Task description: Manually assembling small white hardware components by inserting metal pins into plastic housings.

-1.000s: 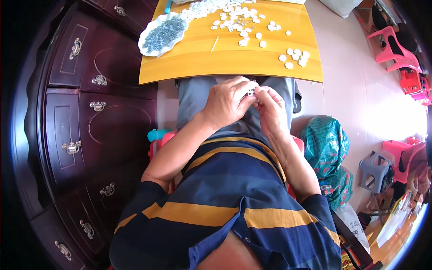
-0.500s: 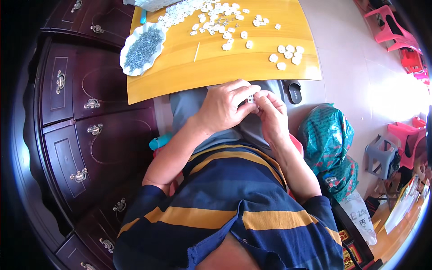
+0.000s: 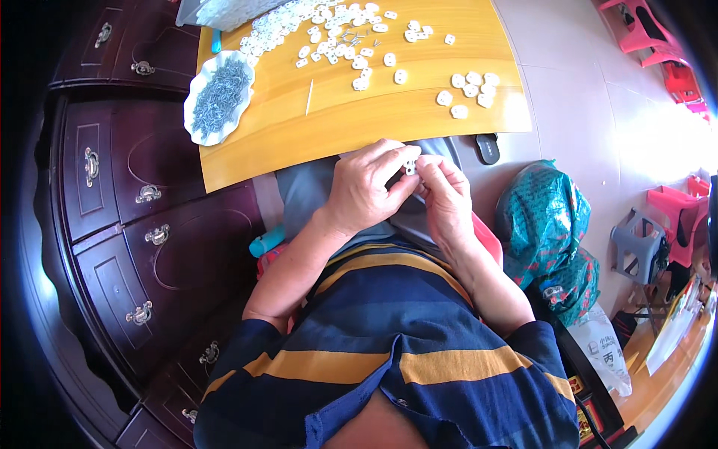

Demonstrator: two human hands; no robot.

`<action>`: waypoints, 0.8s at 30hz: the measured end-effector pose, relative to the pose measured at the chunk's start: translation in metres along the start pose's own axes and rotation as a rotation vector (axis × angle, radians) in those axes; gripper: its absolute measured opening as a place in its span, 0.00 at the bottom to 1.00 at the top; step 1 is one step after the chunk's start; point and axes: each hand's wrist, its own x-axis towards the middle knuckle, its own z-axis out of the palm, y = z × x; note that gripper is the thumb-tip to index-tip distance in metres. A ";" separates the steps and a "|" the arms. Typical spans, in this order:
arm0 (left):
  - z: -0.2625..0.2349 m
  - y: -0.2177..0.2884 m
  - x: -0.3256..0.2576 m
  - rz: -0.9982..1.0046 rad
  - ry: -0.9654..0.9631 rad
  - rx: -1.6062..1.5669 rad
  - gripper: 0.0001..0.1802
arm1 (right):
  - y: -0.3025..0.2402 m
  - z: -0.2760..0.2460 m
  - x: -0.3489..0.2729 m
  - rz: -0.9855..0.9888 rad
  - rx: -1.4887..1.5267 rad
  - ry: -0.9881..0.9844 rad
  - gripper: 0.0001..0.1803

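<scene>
Just off the near edge of the yellow wooden table [image 3: 262, 142], above my lap, both hands meet. Between thumb and fingers my left hand [image 3: 364, 184] pinches a small white plastic piece with holes [image 3: 410, 166]. My right hand [image 3: 447, 198] is closed against the right side of that piece; whatever its fingertips hold is hidden. On the table, a scalloped white dish [image 3: 191, 88] carries a heap of small grey metal screws [image 3: 221, 99]. Many similar white pieces lie scattered at the far side, and a separate cluster of them [image 3: 470, 90] sits to the right.
A thin white stick [image 3: 309, 97] lies mid-table. At the far left edge are a clear container [image 3: 224, 9] and a blue object [image 3: 216, 41]. Dark drawers [image 3: 179, 247] stand close on the left. Green bags [image 3: 542, 217] and a black slipper [image 3: 488, 148] are on the floor at right.
The whole view has shifted slightly, so the table sits further left. My hands stay together, turned a little, and more of the white piece shows between the fingers.
</scene>
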 end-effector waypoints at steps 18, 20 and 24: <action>0.002 -0.003 0.011 0.040 -0.045 0.013 0.14 | 0.001 -0.010 0.003 0.012 -0.019 -0.005 0.08; 0.002 -0.005 0.010 0.045 -0.052 0.016 0.14 | 0.002 -0.010 0.003 0.008 -0.019 -0.005 0.08; 0.002 -0.004 0.008 0.068 -0.024 0.025 0.13 | 0.002 -0.009 0.001 -0.007 -0.029 -0.013 0.07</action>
